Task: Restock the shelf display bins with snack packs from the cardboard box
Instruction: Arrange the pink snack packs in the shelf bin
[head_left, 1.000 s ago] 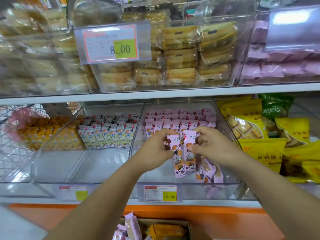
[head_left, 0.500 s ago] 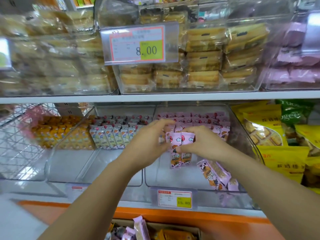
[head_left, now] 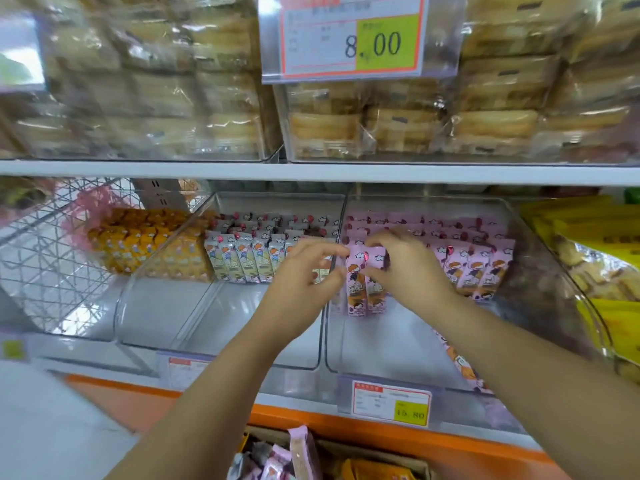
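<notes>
Snack packs (head_left: 365, 292), two pink ones, upright side by side in front-left part of right clear bin (head_left: 381, 341), lower ends at or just above bin floor, cannot tell which. Pinched at top seals by right hand (head_left: 405, 271), thumb and fingers curled round upper edges, firm grasp on both. Left hand (head_left: 301, 285) just beside, above divider between middle bin (head_left: 242, 323) and right bin, fingers loosely curled, index tip at top-left corner of nearer pack; contact unclear, so cannot tell whether gripping or free. Rows of same pink packs (head_left: 478, 268) standing upright to right of held pair and further back against rear wall. Loose pink packs (head_left: 457, 362) lying flat on bin floor, partly hidden under right forearm. Pale green packs (head_left: 239, 261) in neat upright rows at back of middle bin, front half bare. Orange packs (head_left: 138, 237) further left, beside wire basket (head_left: 41, 265). Price label (head_left: 391, 403) reading 15.80 clipped to shelf edge below right bin. Upper shelf (head_left: 311, 171) loaded with clear bins of wrapped bread packs (head_left: 398, 129), big price card (head_left: 353, 36) reading 8.00 in front. Yellow bags (head_left: 595, 258) at far right, blurred. Cardboard box (head_left: 349, 448) at bottom edge below shelf, open, more pink packs (head_left: 304, 452) and an orange pack inside, partly cut off by frame
</notes>
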{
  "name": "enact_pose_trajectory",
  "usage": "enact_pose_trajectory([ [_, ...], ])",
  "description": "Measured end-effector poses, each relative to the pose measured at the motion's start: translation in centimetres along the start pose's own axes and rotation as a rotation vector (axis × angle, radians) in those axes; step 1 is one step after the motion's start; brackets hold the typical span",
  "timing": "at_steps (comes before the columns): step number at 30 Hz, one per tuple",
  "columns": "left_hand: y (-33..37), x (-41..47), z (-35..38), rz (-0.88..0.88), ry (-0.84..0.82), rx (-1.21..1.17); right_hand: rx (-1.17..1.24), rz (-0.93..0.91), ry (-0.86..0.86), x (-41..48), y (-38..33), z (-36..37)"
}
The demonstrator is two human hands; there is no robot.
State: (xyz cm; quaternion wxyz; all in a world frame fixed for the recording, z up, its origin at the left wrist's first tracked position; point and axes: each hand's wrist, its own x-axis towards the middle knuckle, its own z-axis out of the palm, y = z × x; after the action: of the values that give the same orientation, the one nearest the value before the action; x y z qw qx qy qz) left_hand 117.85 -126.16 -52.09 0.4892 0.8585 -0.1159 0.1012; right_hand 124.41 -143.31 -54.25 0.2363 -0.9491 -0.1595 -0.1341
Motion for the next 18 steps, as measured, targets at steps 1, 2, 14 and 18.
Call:
enact_pose_trajectory([
  [1,0.0,0.0,0.0,-0.008,-0.002,-0.01,0.009,-0.01,-0.02,0.1,0.0,-0.1],
  [2,0.0,0.0,0.1,-0.011,-0.003,-0.008,0.011,-0.019,-0.034,0.1,0.0,-0.1],
  [14,3.8,-0.8,1.9,0.262,0.088,0.367,0.088,0.095,-0.152,-5.1,2.5,-7.5],
  [18,5.5,-0.4,6.3,0.119,-0.202,0.223,0.034,0.138,-0.269,-7.9,3.9,-9.7],
])
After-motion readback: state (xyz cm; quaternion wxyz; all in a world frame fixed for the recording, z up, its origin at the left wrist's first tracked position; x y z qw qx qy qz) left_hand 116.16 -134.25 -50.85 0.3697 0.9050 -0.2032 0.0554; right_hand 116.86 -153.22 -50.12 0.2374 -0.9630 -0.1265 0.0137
